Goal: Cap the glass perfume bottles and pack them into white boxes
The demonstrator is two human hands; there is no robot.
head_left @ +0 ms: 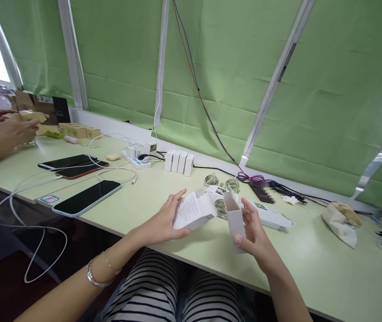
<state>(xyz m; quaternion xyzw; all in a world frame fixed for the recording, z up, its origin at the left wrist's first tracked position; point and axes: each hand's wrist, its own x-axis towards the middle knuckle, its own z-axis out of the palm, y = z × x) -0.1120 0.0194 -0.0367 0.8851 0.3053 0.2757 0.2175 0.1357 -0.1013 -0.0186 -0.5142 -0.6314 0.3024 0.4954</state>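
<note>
My left hand [164, 221] grips a white printed carton [194, 211], its flap end turned toward the right. In my right hand [254, 232] is a narrow white box [235, 219], tilted, its open top facing up and toward the left carton. The two boxes are held a small gap apart above the table. Behind them lies a flat white box [273, 217] with green pictures on it. Round clear glass pieces [211, 180] stand just beyond, and another round glass piece [221, 208] is partly hidden between the boxes.
Several small white boxes [178, 162] stand by the wall near a power strip [136, 158]. Phones [87, 199] and white cables lie at left. A dark device [261, 191], bundled cables and a cloth bag [340, 221] are at right. A co-worker's hands [13, 127] work at far left.
</note>
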